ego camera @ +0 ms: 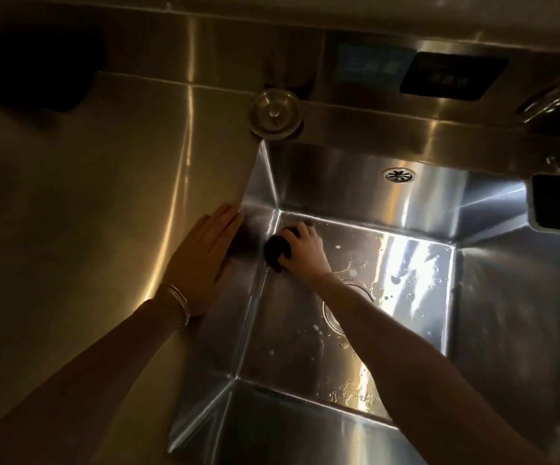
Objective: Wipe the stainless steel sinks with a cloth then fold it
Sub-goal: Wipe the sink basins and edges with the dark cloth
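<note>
Closest to me is the near wall of the deep, square, shiny steel sink (288, 417). Its floor has little drops and puddles of water on it. My right arm goes across the round steel drain hole (331, 318) and hides most of it. On the flat steel worktop (87, 213) to the left, my left hand (201, 260) lies flat with straight fingers, right at the sink's edge, holding nothing. Thin silver bangles (176, 302) sit on that wrist. A bit farther, my right hand (305, 250) has its fingers curled round the dark bunched-up cloth (276, 251). It pushes the cloth down where the sink floor meets the left wall, near the far left corner. To do this well, I think I should lean on my flat hand to stay steady and press the cloth hard into the seam. Then I should rub along the edges in long strokes and go over the wet floor so no drops are left. Farther back, a small round overflow hole with slots (399, 175) sits in the back wall. A round steel plug lid (275, 112) rests on the ledge at the corner. Behind them are a blue sticker (369, 63) and a black plate (453, 75) with pale marks, too blurry for me to read. I can see no brand name.
</note>
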`<action>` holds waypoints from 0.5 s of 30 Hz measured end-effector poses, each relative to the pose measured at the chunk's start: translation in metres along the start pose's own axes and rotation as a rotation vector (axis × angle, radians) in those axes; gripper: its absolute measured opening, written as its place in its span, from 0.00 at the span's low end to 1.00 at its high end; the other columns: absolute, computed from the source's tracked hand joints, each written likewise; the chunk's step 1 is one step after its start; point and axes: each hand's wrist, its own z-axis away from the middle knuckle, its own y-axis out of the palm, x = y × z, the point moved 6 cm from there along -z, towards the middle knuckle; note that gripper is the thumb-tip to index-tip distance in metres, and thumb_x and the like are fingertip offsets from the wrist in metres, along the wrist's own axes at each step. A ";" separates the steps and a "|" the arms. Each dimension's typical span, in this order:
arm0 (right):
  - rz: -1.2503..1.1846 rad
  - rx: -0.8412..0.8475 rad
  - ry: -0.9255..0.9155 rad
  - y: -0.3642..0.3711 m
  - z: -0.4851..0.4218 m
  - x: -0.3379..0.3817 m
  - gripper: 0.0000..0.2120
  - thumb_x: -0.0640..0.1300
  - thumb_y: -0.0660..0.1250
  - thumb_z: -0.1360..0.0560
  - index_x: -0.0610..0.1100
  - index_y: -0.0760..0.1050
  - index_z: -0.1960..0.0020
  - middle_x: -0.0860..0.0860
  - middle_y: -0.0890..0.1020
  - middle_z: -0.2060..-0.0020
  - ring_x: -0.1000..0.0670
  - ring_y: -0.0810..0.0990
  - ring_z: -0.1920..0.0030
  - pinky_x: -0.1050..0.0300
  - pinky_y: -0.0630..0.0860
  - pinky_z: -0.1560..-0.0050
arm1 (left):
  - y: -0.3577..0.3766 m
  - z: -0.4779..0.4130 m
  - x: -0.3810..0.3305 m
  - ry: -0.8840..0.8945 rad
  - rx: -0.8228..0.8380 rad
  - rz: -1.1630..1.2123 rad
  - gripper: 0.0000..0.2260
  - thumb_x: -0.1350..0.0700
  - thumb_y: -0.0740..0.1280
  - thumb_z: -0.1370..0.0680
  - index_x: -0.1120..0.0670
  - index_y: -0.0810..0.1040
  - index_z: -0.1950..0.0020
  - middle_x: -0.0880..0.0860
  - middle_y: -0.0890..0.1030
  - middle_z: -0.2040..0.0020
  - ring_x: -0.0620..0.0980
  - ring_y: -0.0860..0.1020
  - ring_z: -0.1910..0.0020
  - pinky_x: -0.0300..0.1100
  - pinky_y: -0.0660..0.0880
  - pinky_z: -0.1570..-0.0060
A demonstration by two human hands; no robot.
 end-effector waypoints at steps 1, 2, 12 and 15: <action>-0.031 -0.028 0.027 0.004 -0.007 -0.006 0.23 0.46 0.69 0.30 0.46 0.72 0.35 0.45 0.71 0.37 0.40 0.67 0.37 0.42 0.64 0.34 | 0.000 0.000 0.002 -0.010 -0.004 0.009 0.27 0.55 0.55 0.25 0.59 0.58 0.26 0.54 0.59 0.26 0.44 0.51 0.26 0.39 0.45 0.26; -0.058 -0.054 0.055 0.008 -0.013 -0.013 0.23 0.47 0.69 0.29 0.45 0.72 0.35 0.45 0.71 0.37 0.40 0.67 0.36 0.42 0.62 0.33 | -0.001 0.001 0.003 -0.016 -0.009 0.014 0.27 0.56 0.54 0.25 0.58 0.57 0.26 0.52 0.58 0.26 0.44 0.50 0.26 0.39 0.44 0.26; 0.170 0.231 0.145 0.076 -0.033 -0.041 0.31 0.59 0.65 0.27 0.59 0.58 0.27 0.53 0.53 0.26 0.37 0.45 0.26 0.25 0.52 0.35 | -0.004 0.000 0.001 -0.034 -0.051 0.006 0.25 0.58 0.54 0.24 0.59 0.59 0.26 0.52 0.56 0.26 0.39 0.48 0.25 0.37 0.46 0.27; 0.224 0.149 0.194 0.075 -0.036 -0.038 0.23 0.52 0.65 0.25 0.56 0.64 0.32 0.48 0.59 0.29 0.34 0.55 0.31 0.31 0.62 0.38 | -0.002 -0.002 -0.001 -0.028 -0.056 0.006 0.25 0.58 0.54 0.24 0.60 0.59 0.26 0.52 0.57 0.26 0.39 0.49 0.25 0.37 0.47 0.27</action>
